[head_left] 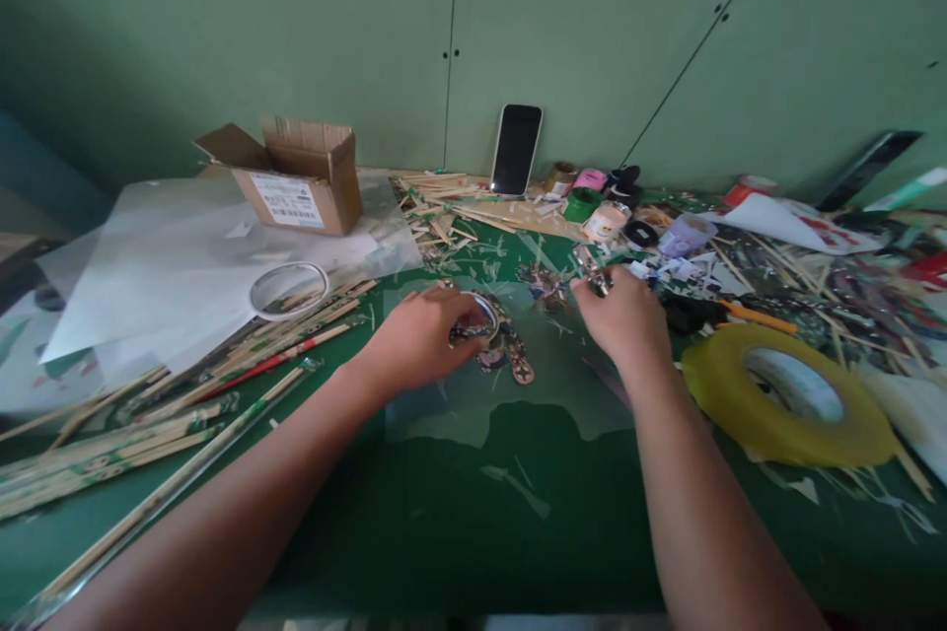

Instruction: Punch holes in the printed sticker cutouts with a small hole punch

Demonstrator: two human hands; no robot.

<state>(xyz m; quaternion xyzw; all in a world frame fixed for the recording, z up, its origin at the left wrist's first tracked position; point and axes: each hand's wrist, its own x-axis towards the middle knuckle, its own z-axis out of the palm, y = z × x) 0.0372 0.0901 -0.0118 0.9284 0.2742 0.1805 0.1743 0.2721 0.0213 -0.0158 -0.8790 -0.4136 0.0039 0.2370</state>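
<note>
Two bare hands work near the middle of a green table (444, 523) strewn with scraps. The left hand (418, 335) is curled, fingers closed around a small roll of clear tape (484, 315), held just over a patterned, paddle-shaped flat stick (510, 350) that lies on a clear plastic sheet (518, 394). The right hand (625, 315) is closed in a pinch on a small shiny metal piece (596, 276); what it is cannot be told. One open cardboard box (300, 182) with a white label stands toward the table's back left corner on large translucent sheets (163, 286); its inside is hidden. In front of it lies a thin white ring (288, 288). Long flat bamboo sticks (148, 424), some with printed bands, fan out along the left edge, and more lie heaped at the back edge. A dark phone (516, 148) leans upright against the green wall there, beside a cluster of small pots and jars (599, 207), one green, one white, one pink-lidded; their contents cannot be seen. By the right edge sits a broad, flat roll of yellow tape (784, 409), smooth and ring-shaped, near the right forearm.
</note>
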